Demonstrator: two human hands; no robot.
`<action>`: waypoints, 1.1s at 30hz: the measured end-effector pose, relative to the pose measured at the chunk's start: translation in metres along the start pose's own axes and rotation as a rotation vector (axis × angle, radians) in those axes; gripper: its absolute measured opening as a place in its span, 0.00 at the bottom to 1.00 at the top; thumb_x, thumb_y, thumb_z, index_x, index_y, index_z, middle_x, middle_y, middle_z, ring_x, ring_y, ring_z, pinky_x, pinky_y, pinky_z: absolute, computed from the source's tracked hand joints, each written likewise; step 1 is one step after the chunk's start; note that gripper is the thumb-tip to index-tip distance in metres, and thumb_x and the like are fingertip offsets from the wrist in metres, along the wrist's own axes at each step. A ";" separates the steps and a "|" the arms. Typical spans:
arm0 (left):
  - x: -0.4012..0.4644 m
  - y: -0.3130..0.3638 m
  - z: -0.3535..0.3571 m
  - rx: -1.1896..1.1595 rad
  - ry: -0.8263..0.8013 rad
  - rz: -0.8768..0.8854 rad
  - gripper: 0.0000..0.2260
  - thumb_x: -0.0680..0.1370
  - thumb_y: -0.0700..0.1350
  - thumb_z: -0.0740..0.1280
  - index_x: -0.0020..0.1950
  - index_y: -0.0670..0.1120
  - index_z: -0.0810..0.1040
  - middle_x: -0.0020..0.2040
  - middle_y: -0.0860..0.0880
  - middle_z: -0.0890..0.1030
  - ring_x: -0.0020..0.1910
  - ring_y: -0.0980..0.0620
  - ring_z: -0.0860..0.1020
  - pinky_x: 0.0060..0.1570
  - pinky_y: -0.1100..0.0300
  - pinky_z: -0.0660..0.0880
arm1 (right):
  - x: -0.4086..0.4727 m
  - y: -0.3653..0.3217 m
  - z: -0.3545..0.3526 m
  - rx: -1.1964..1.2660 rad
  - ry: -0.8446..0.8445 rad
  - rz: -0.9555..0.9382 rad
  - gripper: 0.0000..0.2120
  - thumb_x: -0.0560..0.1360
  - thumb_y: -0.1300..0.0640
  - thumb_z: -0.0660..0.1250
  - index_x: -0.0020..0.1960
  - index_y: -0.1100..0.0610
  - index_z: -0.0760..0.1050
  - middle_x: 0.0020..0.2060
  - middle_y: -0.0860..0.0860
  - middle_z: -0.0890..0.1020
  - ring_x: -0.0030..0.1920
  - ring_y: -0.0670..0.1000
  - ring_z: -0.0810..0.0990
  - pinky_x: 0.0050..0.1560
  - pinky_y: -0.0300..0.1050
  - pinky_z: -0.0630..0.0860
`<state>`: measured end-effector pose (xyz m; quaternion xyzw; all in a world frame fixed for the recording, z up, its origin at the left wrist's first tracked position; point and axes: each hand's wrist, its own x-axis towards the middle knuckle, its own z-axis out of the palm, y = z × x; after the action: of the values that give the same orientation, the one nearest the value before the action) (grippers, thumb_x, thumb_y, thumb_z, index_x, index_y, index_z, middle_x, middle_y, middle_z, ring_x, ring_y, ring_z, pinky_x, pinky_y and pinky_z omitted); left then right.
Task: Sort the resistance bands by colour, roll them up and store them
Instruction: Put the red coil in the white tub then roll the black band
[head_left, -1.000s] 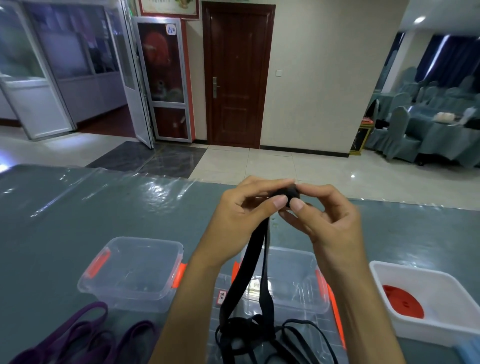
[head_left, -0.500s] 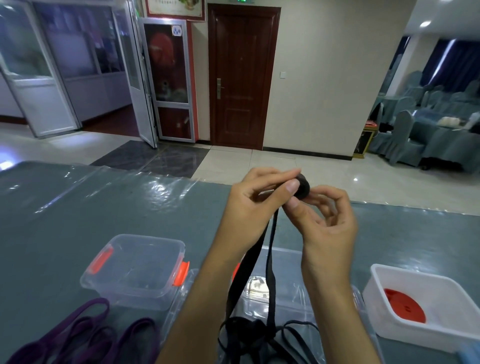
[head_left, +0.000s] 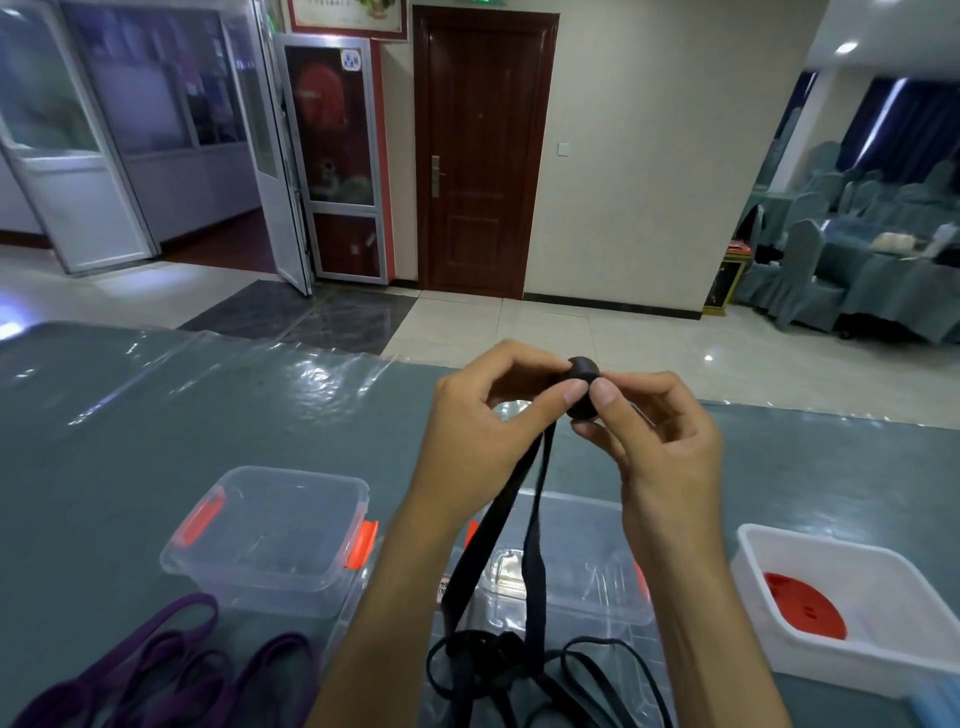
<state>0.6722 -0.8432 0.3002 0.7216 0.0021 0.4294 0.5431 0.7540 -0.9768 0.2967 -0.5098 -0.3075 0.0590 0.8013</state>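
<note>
Both hands are raised over the table and pinch a small rolled-up end of a black resistance band (head_left: 582, 387). My left hand (head_left: 483, 431) holds the roll from the left with thumb and fingers. My right hand (head_left: 660, 441) pinches it from the right. Two black strands (head_left: 511, 525) hang down from the roll to a tangled heap of black bands (head_left: 519, 670) at the table's near edge. Purple bands (head_left: 171, 670) lie loose at the near left.
A clear tub with orange clips (head_left: 270, 525) stands left of my arms, a second clear tub (head_left: 587, 561) sits behind the black strands. A white bin (head_left: 852, 603) with a red roll (head_left: 805, 613) inside is at the right. Plastic sheeting covers the grey-green table (head_left: 156, 415).
The roll has grown slightly and turned between my fingertips. My right thumb has come back onto it beside the left thumb. Both hands stay at about the same height.
</note>
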 end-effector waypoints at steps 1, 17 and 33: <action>-0.001 -0.001 0.000 -0.045 -0.005 -0.009 0.08 0.79 0.43 0.76 0.57 0.45 0.86 0.52 0.51 0.88 0.55 0.49 0.87 0.57 0.58 0.82 | -0.001 0.000 0.000 0.008 0.010 -0.017 0.10 0.76 0.52 0.76 0.54 0.55 0.83 0.50 0.53 0.88 0.51 0.54 0.89 0.48 0.44 0.85; 0.003 0.002 -0.004 -0.125 0.030 0.034 0.13 0.77 0.41 0.77 0.61 0.46 0.83 0.54 0.51 0.87 0.57 0.48 0.86 0.58 0.59 0.81 | 0.000 0.004 0.007 0.058 0.003 0.012 0.11 0.70 0.50 0.80 0.47 0.53 0.81 0.47 0.55 0.86 0.51 0.54 0.88 0.47 0.47 0.85; 0.004 -0.009 -0.011 -0.064 -0.127 -0.090 0.14 0.81 0.46 0.73 0.68 0.51 0.84 0.61 0.48 0.82 0.64 0.44 0.81 0.66 0.43 0.79 | 0.001 0.007 -0.005 -0.068 0.020 -0.073 0.13 0.74 0.50 0.78 0.56 0.54 0.85 0.52 0.54 0.88 0.55 0.55 0.88 0.53 0.46 0.85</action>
<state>0.6720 -0.8291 0.2964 0.7288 -0.0137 0.3575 0.5838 0.7590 -0.9770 0.2896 -0.5257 -0.3196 0.0141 0.7882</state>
